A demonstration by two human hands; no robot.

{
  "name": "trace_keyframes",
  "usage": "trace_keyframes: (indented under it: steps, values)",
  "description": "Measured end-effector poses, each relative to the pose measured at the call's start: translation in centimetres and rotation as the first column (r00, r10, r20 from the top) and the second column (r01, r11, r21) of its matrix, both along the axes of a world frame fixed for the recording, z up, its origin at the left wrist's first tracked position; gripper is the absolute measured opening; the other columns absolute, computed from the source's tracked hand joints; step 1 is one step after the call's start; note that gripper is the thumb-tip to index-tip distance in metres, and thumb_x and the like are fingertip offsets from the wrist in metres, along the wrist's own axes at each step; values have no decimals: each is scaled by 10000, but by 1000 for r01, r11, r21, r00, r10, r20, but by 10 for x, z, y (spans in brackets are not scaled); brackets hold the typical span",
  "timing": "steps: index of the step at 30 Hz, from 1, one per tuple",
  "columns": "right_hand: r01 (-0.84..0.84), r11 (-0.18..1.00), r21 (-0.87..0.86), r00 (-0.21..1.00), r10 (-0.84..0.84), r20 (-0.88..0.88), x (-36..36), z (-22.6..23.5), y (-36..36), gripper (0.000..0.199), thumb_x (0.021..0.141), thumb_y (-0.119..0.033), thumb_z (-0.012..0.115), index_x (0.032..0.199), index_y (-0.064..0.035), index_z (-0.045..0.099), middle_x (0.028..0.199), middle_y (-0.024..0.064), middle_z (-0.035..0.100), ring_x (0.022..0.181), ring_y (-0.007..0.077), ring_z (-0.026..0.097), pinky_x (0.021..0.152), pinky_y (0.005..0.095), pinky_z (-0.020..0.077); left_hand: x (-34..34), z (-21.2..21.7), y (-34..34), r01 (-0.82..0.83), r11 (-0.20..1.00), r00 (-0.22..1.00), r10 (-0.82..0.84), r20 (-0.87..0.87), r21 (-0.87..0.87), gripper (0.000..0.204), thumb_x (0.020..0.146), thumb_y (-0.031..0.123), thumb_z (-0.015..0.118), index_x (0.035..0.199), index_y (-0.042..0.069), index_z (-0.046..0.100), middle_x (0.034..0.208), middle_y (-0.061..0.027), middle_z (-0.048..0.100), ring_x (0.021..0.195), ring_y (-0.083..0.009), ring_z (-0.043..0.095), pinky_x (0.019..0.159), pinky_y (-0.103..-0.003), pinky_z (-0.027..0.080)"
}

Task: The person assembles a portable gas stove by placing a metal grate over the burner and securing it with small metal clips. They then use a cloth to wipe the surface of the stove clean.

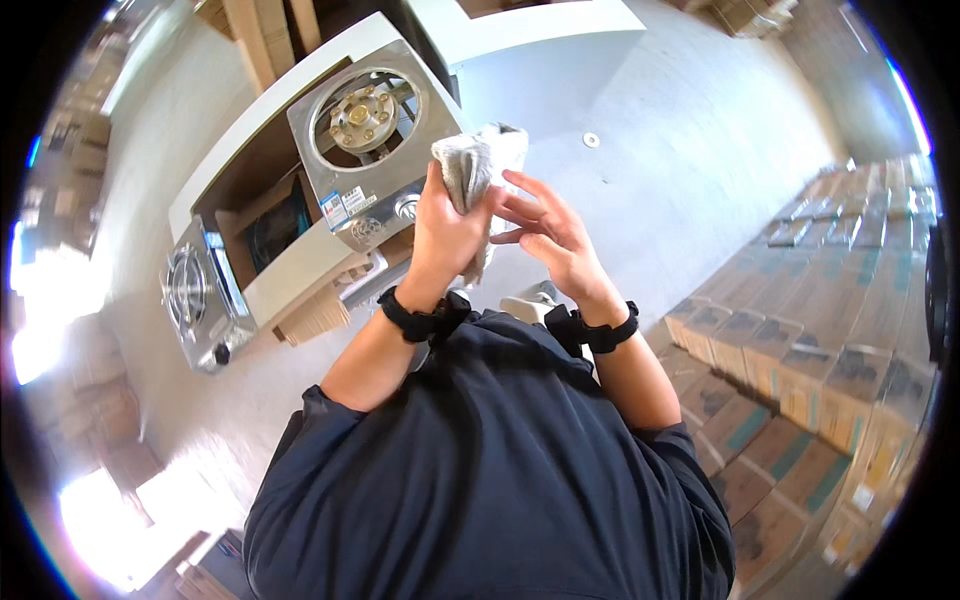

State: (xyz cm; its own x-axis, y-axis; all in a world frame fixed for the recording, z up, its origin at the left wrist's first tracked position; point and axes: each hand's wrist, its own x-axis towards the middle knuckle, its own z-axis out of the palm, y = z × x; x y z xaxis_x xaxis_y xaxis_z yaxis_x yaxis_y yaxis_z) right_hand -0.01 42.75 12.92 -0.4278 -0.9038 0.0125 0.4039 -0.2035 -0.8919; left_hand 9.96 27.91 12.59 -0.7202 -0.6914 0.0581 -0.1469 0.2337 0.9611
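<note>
A crumpled grey-white cloth [466, 168] is bunched in my left hand [438, 238], whose fingers close round it. My right hand [562, 245] is just to its right with its fingers apart, the fingertips close to the cloth and the left hand. Whether they touch the cloth I cannot tell. Ahead and left of my hands, a silver gas stove [395, 182] with a round brass-coloured burner [360, 118] rests on a white cabinet-like stand [288, 268]. Blue and white labels and a knob [407, 207] show on its near side.
Another metal stove [190, 300] stands at the left, beside the stand. A white-topped unit [545, 30] is at the far side. Stacked cardboard boxes [800, 300] fill the right. On the grey floor lies a small white ring [591, 140].
</note>
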Motion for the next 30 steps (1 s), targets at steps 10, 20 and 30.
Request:
trace_keyframes:
  steps: [10,20,30]
  values:
    - [-8,995,102,829,63,-556,-53,-71,-10,1460,586,-408,1019,1645,45,122,1651,330,226,1570,434,236,1252,472,304,-21,-2,56,-47,934,993,84,-89,354,530,929,97,780,1414,17,581,1347,-72,644,1256,-184,598,1065,-363,478]
    - [-46,968,247,842,171,-511,-58,-63,-47,802,749,-85,850,1470,-14,506,1345,155,674,1257,280,651,1057,401,518,47,-10,6,-7,930,986,-54,155,367,391,984,166,744,1320,-13,654,1203,-47,724,1120,-147,679,1014,-309,521]
    - [-82,788,610,829,393,-397,-103,-111,-197,536,837,-227,803,1265,19,596,1086,149,680,963,271,691,864,408,577,161,-135,-115,-537,841,770,522,368,-70,409,863,133,808,1233,27,669,1158,-115,740,898,-190,711,747,-326,572]
